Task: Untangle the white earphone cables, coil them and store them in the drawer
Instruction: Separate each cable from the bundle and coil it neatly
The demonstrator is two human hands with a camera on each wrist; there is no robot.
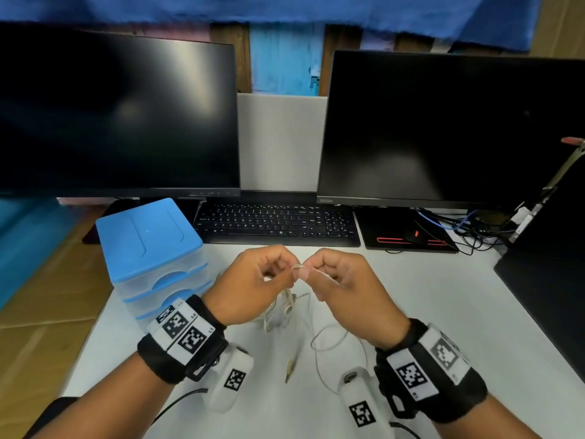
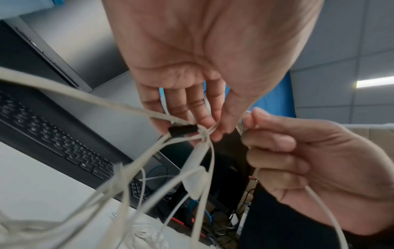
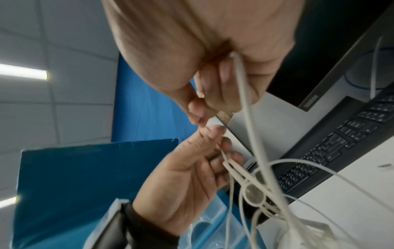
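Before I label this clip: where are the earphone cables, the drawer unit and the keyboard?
earphone cables (image 1: 327, 339), head view, loop lying on the desk.
drawer unit (image 1: 144, 231), head view, blue lid.
keyboard (image 1: 275, 224), head view, middle keys.

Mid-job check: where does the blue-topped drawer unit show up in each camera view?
Head: drawer unit at left centre, beside the left hand.
Left wrist: not in view.
Right wrist: bottom centre, behind the left hand.
Shared landmark: black keyboard.

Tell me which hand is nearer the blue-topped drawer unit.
Left. The left hand is raised just right of the drawer unit, pinching the earphone cables. The right hand pinches the same cables farther right, beyond the left hand.
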